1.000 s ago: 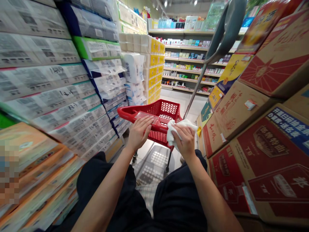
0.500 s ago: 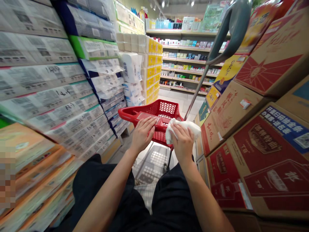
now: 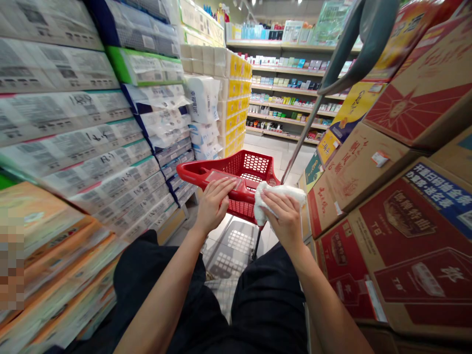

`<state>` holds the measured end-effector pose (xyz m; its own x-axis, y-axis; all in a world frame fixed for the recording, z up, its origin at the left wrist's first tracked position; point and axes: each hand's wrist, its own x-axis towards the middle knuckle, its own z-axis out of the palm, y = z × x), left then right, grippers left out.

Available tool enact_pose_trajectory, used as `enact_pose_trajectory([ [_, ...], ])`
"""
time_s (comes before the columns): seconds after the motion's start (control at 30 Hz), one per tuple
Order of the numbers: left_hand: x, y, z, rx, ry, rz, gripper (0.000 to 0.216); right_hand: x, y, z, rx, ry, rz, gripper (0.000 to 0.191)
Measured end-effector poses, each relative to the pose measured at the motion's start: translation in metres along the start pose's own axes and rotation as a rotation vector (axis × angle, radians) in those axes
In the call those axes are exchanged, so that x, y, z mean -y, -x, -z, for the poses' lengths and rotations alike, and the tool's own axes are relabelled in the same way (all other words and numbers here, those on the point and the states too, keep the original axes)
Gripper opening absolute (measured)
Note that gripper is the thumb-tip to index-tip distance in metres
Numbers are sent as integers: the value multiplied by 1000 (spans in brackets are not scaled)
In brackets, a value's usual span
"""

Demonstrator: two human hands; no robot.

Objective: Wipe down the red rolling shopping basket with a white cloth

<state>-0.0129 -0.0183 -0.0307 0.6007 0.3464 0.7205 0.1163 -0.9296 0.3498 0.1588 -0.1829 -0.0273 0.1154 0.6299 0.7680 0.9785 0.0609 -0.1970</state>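
Observation:
A red plastic shopping basket [image 3: 256,161] with lattice sides stands in front of my knees, on a wheeled metal frame. My left hand [image 3: 216,201] lies over its near rim, fingers on top and thumb lower down, gripping it beside a clear label panel. A bunched white cloth [image 3: 263,214] is in my right hand [image 3: 283,214], whose fingers press it against the rim's near right corner. To the right of the basket a metal rod rises to a grey loop handle [image 3: 334,64]. My right palm and part of the cloth are hidden.
Stacked wrapped paper packs [image 3: 84,113] line my left, with orange packs [image 3: 47,236] nearer. Cardboard cartons [image 3: 394,226] are piled close on my right. Across the aisle's end stand shelves [image 3: 287,88] of small boxes and bottles. Tiled floor [image 3: 217,290] shows between my legs.
My right hand and the cloth have shifted slightly along the basket's near right corner. My left hand stays on the rim. The view has turned a little.

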Motion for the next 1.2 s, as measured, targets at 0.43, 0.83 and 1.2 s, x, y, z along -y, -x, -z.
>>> enact_pose_trajectory([
  [0.43,-6,3,1,-20,-8,32,45,-22,3,2,-137,-494,-463,32],
  [0.83,-7,5,2,-21,-12,52,46,52,-37,-29,81,92,-156,27],
  [1.2,3,7,12,-27,45,33,44,-11,9,6,48,-260,-57,31],
])
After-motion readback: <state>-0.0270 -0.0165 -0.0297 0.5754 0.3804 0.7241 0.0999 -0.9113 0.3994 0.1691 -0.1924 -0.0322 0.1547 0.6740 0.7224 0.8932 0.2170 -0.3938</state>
